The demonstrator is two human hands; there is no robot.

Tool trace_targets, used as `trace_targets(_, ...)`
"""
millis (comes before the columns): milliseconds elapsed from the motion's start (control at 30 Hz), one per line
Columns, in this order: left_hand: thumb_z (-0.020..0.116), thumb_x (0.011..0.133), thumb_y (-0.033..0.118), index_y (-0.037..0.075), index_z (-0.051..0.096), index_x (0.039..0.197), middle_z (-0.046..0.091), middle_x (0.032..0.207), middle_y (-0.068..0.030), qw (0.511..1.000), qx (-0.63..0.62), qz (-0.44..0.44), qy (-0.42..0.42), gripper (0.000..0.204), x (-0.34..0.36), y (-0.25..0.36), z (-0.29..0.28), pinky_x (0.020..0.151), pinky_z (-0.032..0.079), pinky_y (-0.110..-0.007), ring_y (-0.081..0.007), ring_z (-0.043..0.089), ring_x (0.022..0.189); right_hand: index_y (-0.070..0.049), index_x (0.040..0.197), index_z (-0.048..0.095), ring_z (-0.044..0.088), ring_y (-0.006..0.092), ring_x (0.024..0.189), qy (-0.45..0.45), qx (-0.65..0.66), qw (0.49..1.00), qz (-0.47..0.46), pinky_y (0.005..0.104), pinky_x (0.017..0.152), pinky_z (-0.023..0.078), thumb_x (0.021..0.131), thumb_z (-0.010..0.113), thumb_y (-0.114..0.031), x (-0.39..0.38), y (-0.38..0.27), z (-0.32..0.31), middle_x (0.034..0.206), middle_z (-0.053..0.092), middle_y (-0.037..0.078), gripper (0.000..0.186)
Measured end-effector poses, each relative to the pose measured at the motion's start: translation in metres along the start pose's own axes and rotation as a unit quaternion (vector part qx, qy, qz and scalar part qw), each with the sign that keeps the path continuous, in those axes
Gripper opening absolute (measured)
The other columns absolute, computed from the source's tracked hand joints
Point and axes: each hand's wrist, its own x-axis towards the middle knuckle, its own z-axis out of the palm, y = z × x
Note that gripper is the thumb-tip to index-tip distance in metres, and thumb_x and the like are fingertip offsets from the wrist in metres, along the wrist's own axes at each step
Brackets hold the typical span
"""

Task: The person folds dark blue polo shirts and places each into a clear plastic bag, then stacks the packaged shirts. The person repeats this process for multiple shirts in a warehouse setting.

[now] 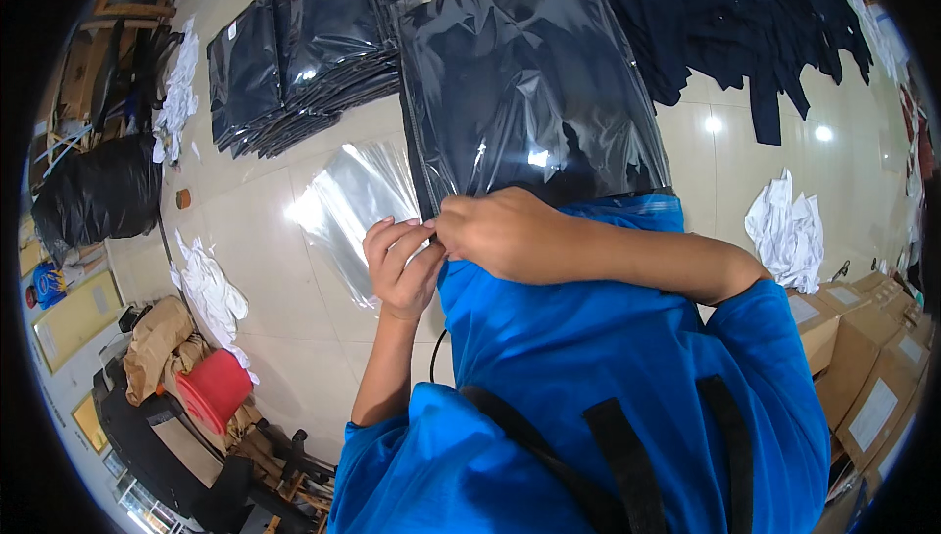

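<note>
While we look down past our blue shirt (627, 338), our left grip (397, 265) and right grip (495, 230) meet at the near left corner of a large clear plastic bag (608, 73) with dark cloth (480, 54) inside. Both are pinched on the bag's edge, fingers bent; the right fingertips are hidden from us. From this meeting point the bag stretches away ahead and to the right. Just left of the left grip, clear flat sleeves (343, 201) lie fanned on the pale tiled floor (304, 338). Farther ahead and left of both grips are piles of bagged dark garments (333, 24); ahead and well to the right, loose dark clothes (676, 15) are spread out. White cloth (787, 230) lies well to the right of the right grip, with cardboard boxes (858, 358) nearer us. Behind and left of the left grip, we see a red bucket (214, 387).
</note>
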Motion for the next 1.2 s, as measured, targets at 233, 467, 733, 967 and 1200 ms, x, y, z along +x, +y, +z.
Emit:
trace_targets(233, 0.096, 0.068, 0.007, 0.004, 0.067, 0.083, 0.077, 0.113, -0.0122, 0.998, -0.049, 0.002, -0.028, 0.033, -0.006, -0.011, 0.000, 0.084, 0.058, -0.040, -0.0301, 0.071, 0.099, -0.006, 0.100, 0.061, 0.064, 0.0232, 0.089, -0.055, 0.261, 0.955, -0.131, 0.0359, 0.075, 0.050, 0.105, 0.068, -0.020, -0.050, -0.016, -0.077, 0.090, 0.059, 0.006, 0.017)
trace_targets(467, 0.097, 0.068, 0.003, 0.005, 0.067, 0.085, 0.076, 0.116, -0.0124, 0.995, -0.070, 0.037, -0.068, 0.035, -0.009, -0.020, 0.006, 0.079, 0.057, -0.038, -0.0289, 0.071, 0.092, 0.002, 0.108, 0.059, 0.073, 0.0401, 0.093, -0.204, -0.232, 0.829, 0.466, 0.0494, 0.079, 0.055, 0.095, 0.069, -0.007, -0.254, 0.038, -0.194, 0.092, 0.074, 0.023, 0.019)
trace_targets(733, 0.097, 0.069, 0.004, 0.006, 0.066, 0.086, 0.076, 0.117, -0.0120, 0.992, -0.061, 0.071, -0.080, 0.036, 0.003, -0.020, 0.007, 0.074, 0.057, -0.038, -0.0279, 0.071, 0.090, -0.009, 0.118, 0.074, 0.072, 0.0273, 0.080, 0.140, -0.298, 0.923, 0.197, 0.0370, 0.073, 0.061, 0.084, 0.084, -0.010, -0.204, 0.020, -0.122, 0.119, 0.070, 0.012, 0.035)
trace_targets(967, 0.094, 0.071, 0.001, 0.006, 0.065, 0.092, 0.078, 0.113, -0.0123, 0.992, -0.074, 0.042, -0.089, 0.036, -0.004, -0.020, 0.003, 0.076, 0.057, -0.038, -0.0292, 0.070, 0.090, -0.008, 0.111, 0.078, 0.077, 0.0238, 0.085, 0.158, -0.269, 0.950, 0.023, 0.0326, 0.071, 0.063, 0.089, 0.076, -0.007, -0.195, 0.039, -0.111, 0.115, 0.075, 0.010, 0.022)
trace_targets(1200, 0.094, 0.071, 0.002, 0.005, 0.066, 0.086, 0.081, 0.104, -0.0085, 0.985, -0.137, -0.065, -0.084, 0.032, -0.002, -0.015, 0.007, 0.072, 0.055, -0.034, -0.0239, 0.069, 0.083, -0.002, 0.102, 0.079, 0.077, 0.0259, 0.091, 0.203, -0.058, 0.972, 0.102, 0.0328, 0.078, 0.064, 0.084, 0.079, 0.007, -0.194, 0.051, -0.118, 0.107, 0.077, 0.012, 0.020)
